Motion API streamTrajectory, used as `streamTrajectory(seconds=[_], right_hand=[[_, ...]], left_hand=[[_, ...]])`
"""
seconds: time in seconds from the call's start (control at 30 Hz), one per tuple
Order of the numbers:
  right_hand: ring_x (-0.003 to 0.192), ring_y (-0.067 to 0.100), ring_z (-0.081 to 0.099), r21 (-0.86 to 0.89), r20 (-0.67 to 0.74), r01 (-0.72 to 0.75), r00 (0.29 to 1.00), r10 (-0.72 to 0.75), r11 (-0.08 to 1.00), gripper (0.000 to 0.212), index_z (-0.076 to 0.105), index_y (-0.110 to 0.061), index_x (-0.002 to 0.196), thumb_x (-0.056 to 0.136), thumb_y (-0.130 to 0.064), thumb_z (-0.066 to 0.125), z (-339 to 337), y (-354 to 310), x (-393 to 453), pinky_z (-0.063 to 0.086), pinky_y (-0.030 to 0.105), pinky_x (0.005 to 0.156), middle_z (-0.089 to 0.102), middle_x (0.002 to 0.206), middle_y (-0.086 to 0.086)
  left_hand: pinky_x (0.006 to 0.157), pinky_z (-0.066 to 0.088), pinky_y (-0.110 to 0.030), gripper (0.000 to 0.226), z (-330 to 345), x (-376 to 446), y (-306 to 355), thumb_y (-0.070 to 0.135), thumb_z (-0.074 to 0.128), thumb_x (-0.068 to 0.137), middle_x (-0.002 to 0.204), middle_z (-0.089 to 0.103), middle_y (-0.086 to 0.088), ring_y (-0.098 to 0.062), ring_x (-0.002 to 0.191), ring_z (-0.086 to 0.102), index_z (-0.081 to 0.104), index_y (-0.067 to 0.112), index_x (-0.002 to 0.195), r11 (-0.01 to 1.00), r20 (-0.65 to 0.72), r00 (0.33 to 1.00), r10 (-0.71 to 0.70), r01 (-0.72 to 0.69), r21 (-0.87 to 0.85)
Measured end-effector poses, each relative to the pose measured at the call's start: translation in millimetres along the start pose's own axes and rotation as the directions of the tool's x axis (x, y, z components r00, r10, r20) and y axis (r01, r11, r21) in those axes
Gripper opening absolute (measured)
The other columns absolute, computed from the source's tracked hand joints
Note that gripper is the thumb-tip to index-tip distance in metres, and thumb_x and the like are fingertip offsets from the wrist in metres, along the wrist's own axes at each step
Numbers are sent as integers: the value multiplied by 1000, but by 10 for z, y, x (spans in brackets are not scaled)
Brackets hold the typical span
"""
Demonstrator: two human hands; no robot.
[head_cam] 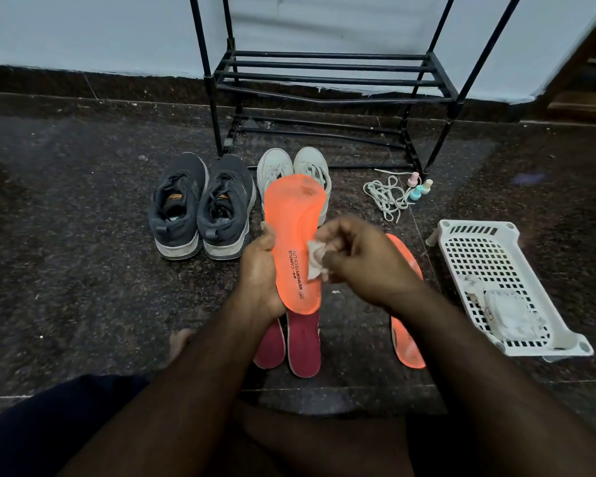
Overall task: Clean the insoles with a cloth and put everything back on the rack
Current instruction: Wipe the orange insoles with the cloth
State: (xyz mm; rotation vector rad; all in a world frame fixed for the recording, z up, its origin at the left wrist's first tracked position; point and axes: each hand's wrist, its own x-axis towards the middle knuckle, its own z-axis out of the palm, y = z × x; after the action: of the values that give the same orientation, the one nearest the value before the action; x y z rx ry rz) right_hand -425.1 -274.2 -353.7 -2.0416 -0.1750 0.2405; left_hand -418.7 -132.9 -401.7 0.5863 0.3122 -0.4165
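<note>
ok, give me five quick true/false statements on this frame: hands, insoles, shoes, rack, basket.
1. The left hand holds the orange insole. True.
2. The right hand is empty. False: it pinches a white cloth against that insole.
3. The grey shoes sit on the black rack. False: they stand on the floor in front of it, left of the white shoes.
4. A second orange insole lies on the floor, partly hidden by the right arm. True.
5. The white basket holds the loose laces. False: the laces lie on the floor near the rack's foot.
</note>
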Motion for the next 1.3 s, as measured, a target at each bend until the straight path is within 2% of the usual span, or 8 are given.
streamTrajectory(seconds=[0.1,0.2,0.4,0.57,0.8,1.0,1.07,1.3], right_hand=[[64,16,67,82,-39,5,999,-2,997,24,66,-22,96,81,-3,73,-103,8,6,59,52,71,62,76,-7],[76,4,65,-215,-56,110,991,-125,970,19,75,-22,94,77,-15,80,-67,-7,-9,56,37,80,66,83,-13],[106,20,60,-542,75,168,986,-152,823,24,75,-18,108,84,-16,70,169,-50,-64,43,32,93,67,110,3],[96,10,64,-451,110,139,989,-100,882,20,77,-21,100,85,-12,67,161,-114,-160,48,25,84,73,105,-5],[83,10,66,-416,18,48,999,-44,908,9,74,-22,87,80,-17,71,243,-41,-171,49,26,74,73,88,-7],[72,9,68,-141,-38,47,998,-53,989,11,76,-20,88,79,-13,74,223,-52,-125,57,34,74,73,79,-8],[78,5,66,-272,-118,82,986,-118,959,13,76,-21,91,81,-14,71,166,-23,-96,52,26,74,72,86,-10],[90,3,65,-345,142,139,985,-95,928,17,77,-22,100,86,-18,69,232,-120,-165,48,20,82,74,101,-9]], left_hand=[[75,59,-43,83,8,-28,-6,60,21,100,103,72,-24,-35,88,72,77,-1,99,1000,51,999,10,-10,5],[82,55,-42,86,-10,-27,-9,61,22,100,96,74,-21,-32,83,73,80,0,84,1000,55,998,-3,4,-22],[53,54,-32,81,-78,18,10,67,24,97,114,63,-18,-29,72,68,59,-1,127,996,25,1000,-12,14,-90],[103,43,-52,83,-125,81,26,61,21,103,109,71,-19,-31,94,71,80,4,93,984,-24,992,123,-125,-123],[105,37,-60,68,-128,72,62,60,23,103,127,66,-19,-34,131,53,66,9,118,967,11,990,142,-136,-215],[85,55,-59,87,-101,33,80,67,20,99,117,67,-22,-36,92,74,80,4,95,983,21,997,75,-70,-171],[90,54,-56,85,-87,41,54,66,20,100,116,68,-25,-35,94,73,77,3,103,983,11,997,74,-71,-171],[95,39,-60,68,-85,10,77,60,18,104,105,74,-21,-38,91,74,62,8,115,976,17,993,119,-114,-187]])
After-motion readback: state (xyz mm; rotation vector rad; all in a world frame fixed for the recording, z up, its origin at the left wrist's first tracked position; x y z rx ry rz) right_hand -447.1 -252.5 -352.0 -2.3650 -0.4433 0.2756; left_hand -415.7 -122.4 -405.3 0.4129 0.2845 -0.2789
